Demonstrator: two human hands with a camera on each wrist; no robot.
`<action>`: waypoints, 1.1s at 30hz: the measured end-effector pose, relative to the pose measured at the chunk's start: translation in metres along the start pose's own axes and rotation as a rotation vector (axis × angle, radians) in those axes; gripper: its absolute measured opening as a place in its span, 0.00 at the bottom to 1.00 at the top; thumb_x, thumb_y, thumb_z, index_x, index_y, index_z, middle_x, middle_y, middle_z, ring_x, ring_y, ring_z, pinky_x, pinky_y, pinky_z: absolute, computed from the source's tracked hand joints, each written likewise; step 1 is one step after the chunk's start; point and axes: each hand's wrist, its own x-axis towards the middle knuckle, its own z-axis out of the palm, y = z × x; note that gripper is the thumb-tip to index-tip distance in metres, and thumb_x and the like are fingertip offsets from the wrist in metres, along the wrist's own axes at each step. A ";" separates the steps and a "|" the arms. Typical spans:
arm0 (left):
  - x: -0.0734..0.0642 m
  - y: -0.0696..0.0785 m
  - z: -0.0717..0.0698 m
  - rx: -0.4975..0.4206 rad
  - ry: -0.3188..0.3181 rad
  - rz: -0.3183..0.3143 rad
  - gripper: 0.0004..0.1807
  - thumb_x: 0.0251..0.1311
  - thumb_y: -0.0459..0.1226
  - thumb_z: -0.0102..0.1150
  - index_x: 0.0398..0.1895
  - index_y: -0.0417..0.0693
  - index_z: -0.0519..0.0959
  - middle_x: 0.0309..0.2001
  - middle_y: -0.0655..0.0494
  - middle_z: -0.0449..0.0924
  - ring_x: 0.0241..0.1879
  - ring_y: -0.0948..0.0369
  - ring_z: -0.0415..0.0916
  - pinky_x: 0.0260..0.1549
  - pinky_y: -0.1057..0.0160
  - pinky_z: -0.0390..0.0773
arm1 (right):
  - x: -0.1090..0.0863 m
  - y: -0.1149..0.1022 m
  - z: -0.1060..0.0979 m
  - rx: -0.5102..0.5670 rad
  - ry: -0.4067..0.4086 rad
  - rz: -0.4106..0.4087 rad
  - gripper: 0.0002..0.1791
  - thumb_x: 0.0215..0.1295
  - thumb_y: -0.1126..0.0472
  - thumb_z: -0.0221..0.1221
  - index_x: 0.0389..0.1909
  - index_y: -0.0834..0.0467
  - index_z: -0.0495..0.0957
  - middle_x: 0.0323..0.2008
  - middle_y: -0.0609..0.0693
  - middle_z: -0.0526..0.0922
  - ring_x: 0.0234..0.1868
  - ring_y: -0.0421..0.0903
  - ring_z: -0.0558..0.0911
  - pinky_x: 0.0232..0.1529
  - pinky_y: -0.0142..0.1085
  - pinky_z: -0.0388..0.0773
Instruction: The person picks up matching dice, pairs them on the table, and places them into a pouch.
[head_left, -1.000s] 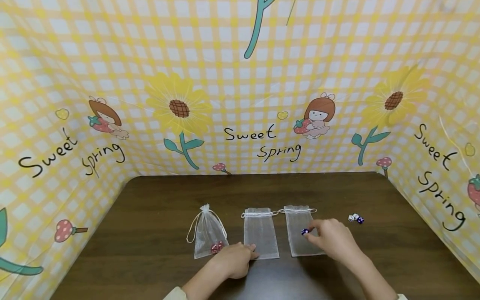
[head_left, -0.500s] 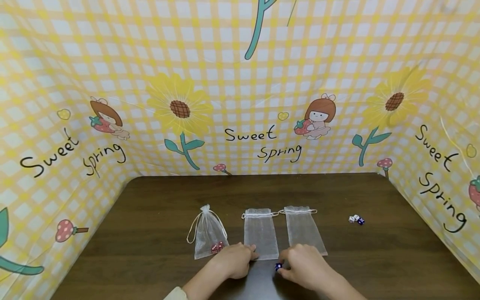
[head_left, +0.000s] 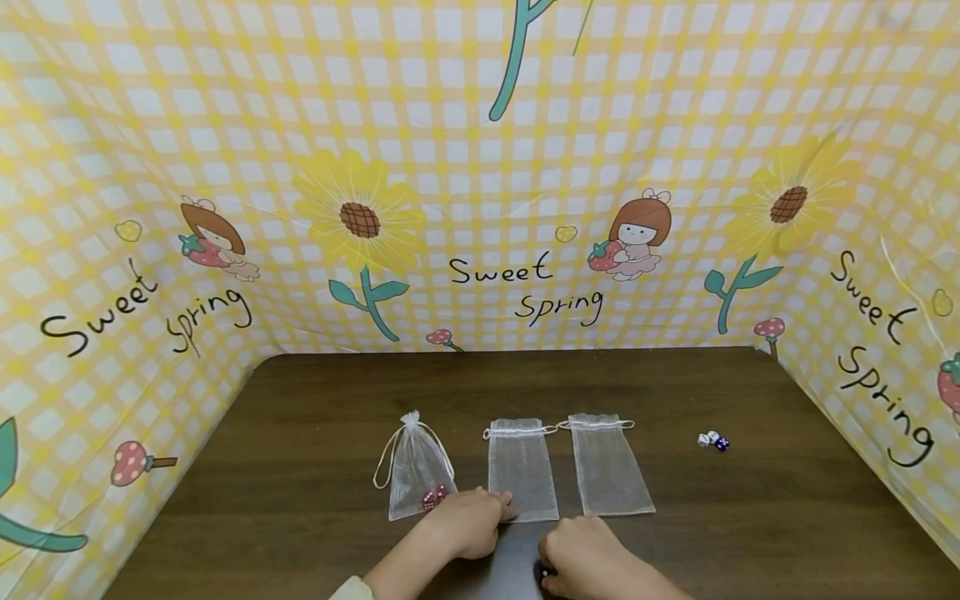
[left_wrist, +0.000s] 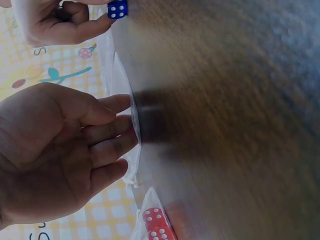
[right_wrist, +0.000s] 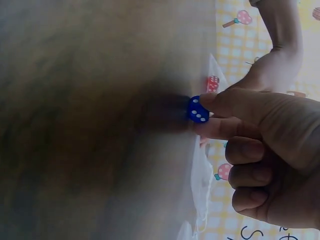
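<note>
My right hand (head_left: 588,554), close to the table in front of the bags, pinches a blue die (right_wrist: 198,110) between thumb and index finger. Its other fingers are curled in the right wrist view. The fingertips of my left hand (head_left: 468,521) rest on the lower left corner of the middle organza drawstring bag (head_left: 527,471), which lies flat. To the left lies a cinched bag (head_left: 411,467) with red dice (head_left: 433,498) inside, partly hidden by that hand. A third flat bag (head_left: 613,475) lies beyond the right hand.
A small group of white and blue dice (head_left: 721,444) sits on the right of the dark wooden table (head_left: 315,400). A yellow checked cloth (head_left: 480,192) stands round the table's back and sides.
My right hand has carried the blue die from over the right-hand bag leftward and toward the table's near side. The left hand has stayed in place.
</note>
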 end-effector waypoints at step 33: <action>-0.001 0.001 0.001 -0.032 -0.012 -0.031 0.22 0.53 0.33 0.53 0.52 0.58 0.79 0.58 0.60 0.71 0.55 0.46 0.69 0.51 0.54 0.71 | -0.092 0.208 -0.048 0.131 0.148 0.823 0.23 0.58 0.47 0.60 0.42 0.62 0.80 0.37 0.61 0.82 0.32 0.62 0.78 0.23 0.51 0.72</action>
